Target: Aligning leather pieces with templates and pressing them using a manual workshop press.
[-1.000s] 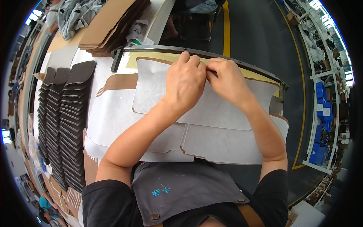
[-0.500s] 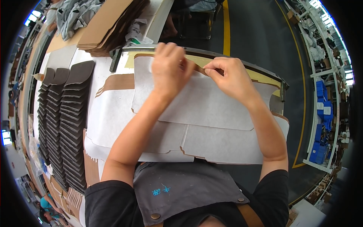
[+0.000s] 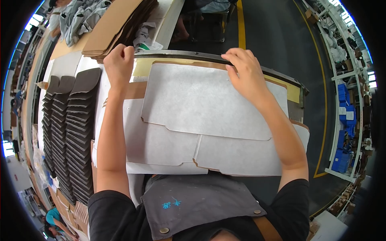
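White panel point(image 3: 209, 100) lies partly hidden by the right hand point(image 3: 246, 74), grip parted; the left hand point(image 3: 118, 67), curled together, hides any contents.

2 own hands point(image 3: 118, 67) | 3 dk pad rows point(image 3: 81, 120) | 2 apron snaps point(image 3: 164, 230)

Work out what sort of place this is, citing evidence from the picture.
Probably a factory workshop: overlapping dark grey pieces stand in rows, metal shelving carries blue bins, and yellow lines mark the dark floor.
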`<action>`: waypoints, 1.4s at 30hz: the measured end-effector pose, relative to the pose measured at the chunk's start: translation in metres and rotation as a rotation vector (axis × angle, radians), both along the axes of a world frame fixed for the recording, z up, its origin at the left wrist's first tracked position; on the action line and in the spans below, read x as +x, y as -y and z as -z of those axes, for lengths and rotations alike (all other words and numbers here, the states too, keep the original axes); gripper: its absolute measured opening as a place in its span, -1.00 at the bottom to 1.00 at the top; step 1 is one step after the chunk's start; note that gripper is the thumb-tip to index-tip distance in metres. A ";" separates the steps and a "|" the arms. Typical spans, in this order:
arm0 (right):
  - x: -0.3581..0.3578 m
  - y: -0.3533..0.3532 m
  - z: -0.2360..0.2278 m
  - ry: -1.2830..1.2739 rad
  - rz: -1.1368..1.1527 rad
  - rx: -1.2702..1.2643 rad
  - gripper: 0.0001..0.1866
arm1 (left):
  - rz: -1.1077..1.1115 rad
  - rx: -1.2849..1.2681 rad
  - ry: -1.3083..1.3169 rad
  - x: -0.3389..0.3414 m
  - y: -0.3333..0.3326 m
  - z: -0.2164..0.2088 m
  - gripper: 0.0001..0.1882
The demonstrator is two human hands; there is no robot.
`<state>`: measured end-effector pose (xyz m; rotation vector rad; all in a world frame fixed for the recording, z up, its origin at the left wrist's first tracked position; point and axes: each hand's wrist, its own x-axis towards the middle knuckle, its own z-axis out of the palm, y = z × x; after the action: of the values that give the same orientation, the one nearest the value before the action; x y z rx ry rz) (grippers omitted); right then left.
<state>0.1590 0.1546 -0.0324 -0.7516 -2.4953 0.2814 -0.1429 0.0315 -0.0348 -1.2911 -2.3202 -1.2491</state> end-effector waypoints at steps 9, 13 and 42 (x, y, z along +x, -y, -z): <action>0.075 0.038 0.011 0.253 0.158 -0.062 -0.55 | 0.217 -0.139 -0.493 -0.019 -0.001 0.002 -0.47; 0.080 0.042 0.018 0.392 0.168 -0.003 -0.52 | 0.845 -0.267 -0.265 0.091 0.002 0.022 -0.40; 0.083 0.046 0.023 0.373 0.216 -0.026 -0.50 | 0.642 -0.473 -0.371 0.136 0.000 0.032 -0.42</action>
<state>0.2417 0.1091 -0.0549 -1.1654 -2.7231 0.1025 -0.0068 0.0312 -0.0663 -2.3200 -2.0510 -0.4916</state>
